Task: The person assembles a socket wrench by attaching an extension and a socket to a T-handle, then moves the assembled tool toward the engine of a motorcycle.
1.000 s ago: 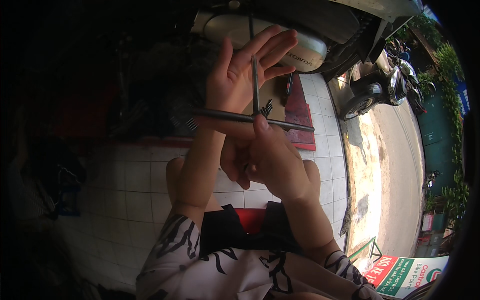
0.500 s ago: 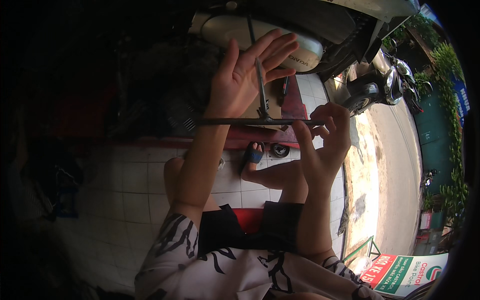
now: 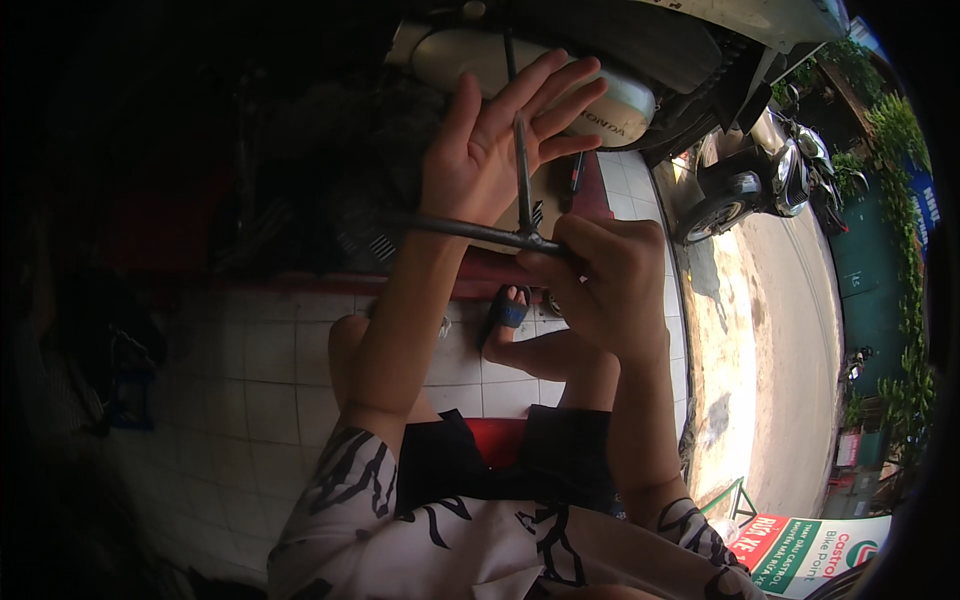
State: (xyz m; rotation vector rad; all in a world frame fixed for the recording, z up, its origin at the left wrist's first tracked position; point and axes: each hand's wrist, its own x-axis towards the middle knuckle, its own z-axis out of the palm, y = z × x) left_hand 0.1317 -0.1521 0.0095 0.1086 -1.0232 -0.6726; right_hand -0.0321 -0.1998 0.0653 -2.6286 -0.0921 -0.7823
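A dark metal T-handle wrench [image 3: 523,190] is in front of me, its shaft pointing away toward a motorbike's pale side cover [image 3: 440,58]. My right hand [image 3: 612,280] is closed round the right part of the crossbar, close to where it meets the shaft. The bar's left end reaches across my left wrist. My left hand [image 3: 490,150] is open, palm showing and fingers spread. The shaft runs over that palm and passes behind the fingers, coming out above them. The far tip is lost in the dark beside the motorbike.
Under my hands lies a red platform [image 3: 490,268] with a cardboard piece on it. My sandalled foot [image 3: 512,308] rests on white floor tiles [image 3: 270,410]. To the right, another motorbike [image 3: 735,195] stands by the sunlit road, and a signboard [image 3: 810,550] is at lower right.
My right hand has slid left from the crossbar's end and wrapped round it near the joint. The crossbar has tilted, its left end now higher. My left hand stays spread, nearly still.
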